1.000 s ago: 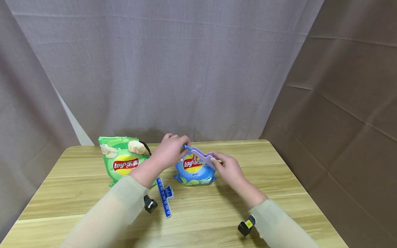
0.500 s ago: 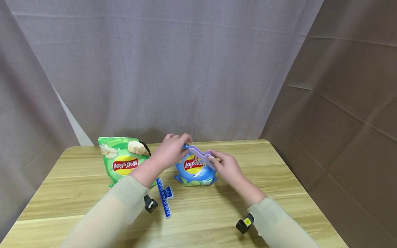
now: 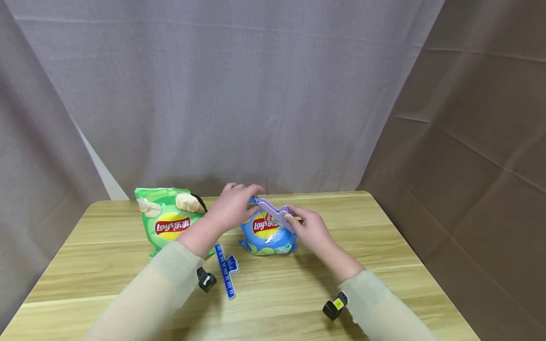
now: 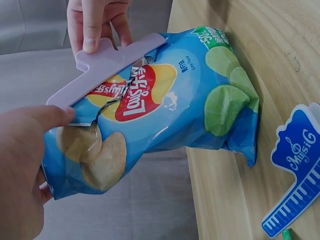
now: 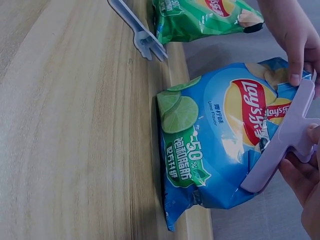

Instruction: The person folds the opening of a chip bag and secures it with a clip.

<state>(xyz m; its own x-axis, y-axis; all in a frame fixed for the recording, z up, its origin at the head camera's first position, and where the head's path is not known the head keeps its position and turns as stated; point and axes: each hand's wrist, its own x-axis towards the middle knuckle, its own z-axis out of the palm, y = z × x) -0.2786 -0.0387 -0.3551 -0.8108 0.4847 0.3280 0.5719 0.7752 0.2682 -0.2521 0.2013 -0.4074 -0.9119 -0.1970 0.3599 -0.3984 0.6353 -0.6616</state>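
Note:
A blue Lay's chip bag (image 3: 269,241) stands on the table, its top folded over toward the front. A lilac sealing clip (image 4: 107,67) lies across the folded top. My left hand (image 3: 232,206) pinches the bag's upper left corner, the thumb close to the clip's end in the left wrist view; some of its fingers are hidden behind the bag. My right hand (image 3: 313,229) holds the clip's handle between thumb and fingers. Torn foil shows below the clip in the right wrist view (image 5: 265,135).
A green Lay's bag (image 3: 164,208) with a black clip (image 3: 199,202) at its upper right corner stands to the left. A blue clip (image 3: 226,272) with piano-key print lies on the wooden table (image 3: 273,303) near my left sleeve. Grey curtain (image 3: 273,94) hangs behind the table.
My right hand and the lilac clip have shifted slightly left, toward my left hand. The left hand has barely moved and still pinches the bag's corner.

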